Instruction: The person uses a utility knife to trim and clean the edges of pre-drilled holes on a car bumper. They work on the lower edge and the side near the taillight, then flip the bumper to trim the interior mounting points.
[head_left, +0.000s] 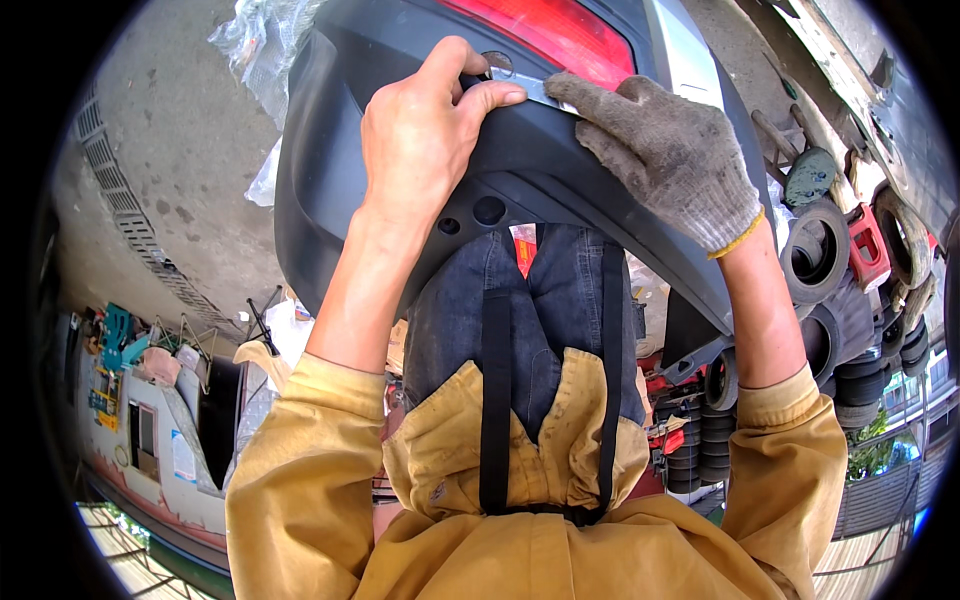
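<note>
A dark grey plastic vehicle bumper (330, 130) with a red tail light (560, 35) lies across my lap. My bare left hand (420, 140) is closed in a pinch on a thin silvery strip (537, 93), its thumb and forefinger beside a round hole (497, 65) in the bumper. At the strip's other end, my right hand (660, 145) wears a grey knitted glove and grips it with the fingers together, the forefinger resting on top. The strip runs along the bumper just below the tail light. Part of it is hidden under my fingers.
Clear plastic wrap (262, 60) clings to the bumper's far left edge. A slotted drain grate (120, 195) crosses the concrete floor at left. Several tyres (815, 250) and a red container (868, 248) stand at right. Two round holes (489, 210) open in the bumper's near part.
</note>
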